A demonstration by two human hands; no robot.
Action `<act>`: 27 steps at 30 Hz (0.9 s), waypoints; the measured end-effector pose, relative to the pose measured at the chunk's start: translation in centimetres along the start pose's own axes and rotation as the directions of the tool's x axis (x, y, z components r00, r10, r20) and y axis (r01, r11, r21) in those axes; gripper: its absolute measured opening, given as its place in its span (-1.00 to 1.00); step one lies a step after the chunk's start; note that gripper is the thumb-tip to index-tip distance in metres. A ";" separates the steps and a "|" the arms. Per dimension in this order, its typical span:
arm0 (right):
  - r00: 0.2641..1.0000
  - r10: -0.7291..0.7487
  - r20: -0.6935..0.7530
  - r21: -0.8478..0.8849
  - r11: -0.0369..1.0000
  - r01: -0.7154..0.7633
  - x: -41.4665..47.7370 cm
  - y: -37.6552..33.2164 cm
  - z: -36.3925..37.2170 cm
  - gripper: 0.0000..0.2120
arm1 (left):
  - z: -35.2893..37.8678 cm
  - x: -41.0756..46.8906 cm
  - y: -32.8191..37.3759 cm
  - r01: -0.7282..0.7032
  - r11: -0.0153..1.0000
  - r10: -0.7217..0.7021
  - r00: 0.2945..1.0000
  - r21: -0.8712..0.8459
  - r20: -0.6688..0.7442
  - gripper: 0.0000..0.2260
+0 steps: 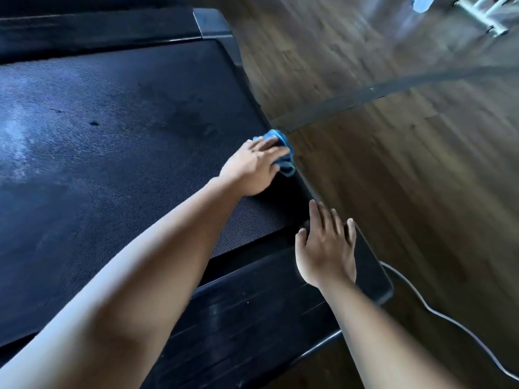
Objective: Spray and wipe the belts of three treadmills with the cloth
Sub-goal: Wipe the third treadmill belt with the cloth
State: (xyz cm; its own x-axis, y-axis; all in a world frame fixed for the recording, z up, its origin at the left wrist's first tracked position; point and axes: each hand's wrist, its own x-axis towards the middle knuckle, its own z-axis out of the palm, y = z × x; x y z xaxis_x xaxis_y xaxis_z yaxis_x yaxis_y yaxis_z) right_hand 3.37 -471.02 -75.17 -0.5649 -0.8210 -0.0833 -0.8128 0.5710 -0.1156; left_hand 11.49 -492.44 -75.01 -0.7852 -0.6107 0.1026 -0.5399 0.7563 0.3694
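Head view, one frame, some motion blur at the margins.

- Treadmill belt (pixel 112 130): black, ribbed, fills the left and centre of the view. Darker blotches near its middle, a pale sheen toward the left.
- Blue cloth (pixel 283 153): bunched up at the belt's right-hand edge, touching the narrow black side rail (pixel 302 181). Part of it overlaps the rail.
- Left hand (pixel 252 167): on the cloth, back of the hand up. The fingers lie over the bunch, lightly curved, with the thumb against its near side. It holds the cloth down on the belt.
- Right hand (pixel 325 248): empty, palm down, fingers straight and spread. It sits over the near right corner of the deck, where the belt ends and the ribbed black end cover (pixel 252 310) begins. Contact with the deck: cannot tell.
- The hands are apart, the right nearer the body, with a stretch of rail between them.

Edges:
- The side rail runs diagonally from the far end cap (pixel 213 23) down to the rounded near corner (pixel 384 290).
- Directly beyond the rail is the wood floor (pixel 407 164), crossed by a dark flat strip (pixel 365 96) that meets the rail just beside the cloth.

Room:
- Open belt lies to the left of the cloth and beyond it.
- A grey cable (pixel 449 321) lies on the floor, curving away from the near corner.
- A white metal frame (pixel 483 15) stands at the top right, well apart from the treadmill.
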 end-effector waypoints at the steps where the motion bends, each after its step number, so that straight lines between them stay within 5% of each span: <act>1: 1.000 -0.003 -0.015 0.008 1.000 0.004 0.0 0.0 0.0 -0.40 | 0.5 -0.8 0.9 -0.063 0.998 0.063 0.997 -0.007 0.033 -0.59; 10: 0.999 -0.020 -0.035 0.006 1.000 0.020 -0.1 0.1 0.1 -0.40 | -0.7 -13.6 -1.5 -0.137 0.990 0.132 0.983 0.030 0.125 -0.55; 19: 1.000 -0.023 -0.014 0.014 1.000 0.023 0.0 0.0 0.1 -0.40 | -0.4 -4.5 -2.7 0.215 0.976 -0.213 0.975 0.025 -0.059 -0.57; 27: 1.000 -0.016 -0.018 0.008 1.000 0.016 0.1 -0.1 0.0 -0.33 | 1.4 -6.6 0.5 0.104 0.994 -0.103 0.993 0.020 -0.059 -0.58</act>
State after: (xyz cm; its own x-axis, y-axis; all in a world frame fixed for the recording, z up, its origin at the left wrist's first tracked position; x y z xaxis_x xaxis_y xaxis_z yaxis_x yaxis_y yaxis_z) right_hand 3.40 -471.13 -75.15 -0.5543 -0.8299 -0.0634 -0.8206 0.5576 -0.1251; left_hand 15.96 -487.71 -76.83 -0.7062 -0.6980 0.1181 -0.6250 0.6931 0.3591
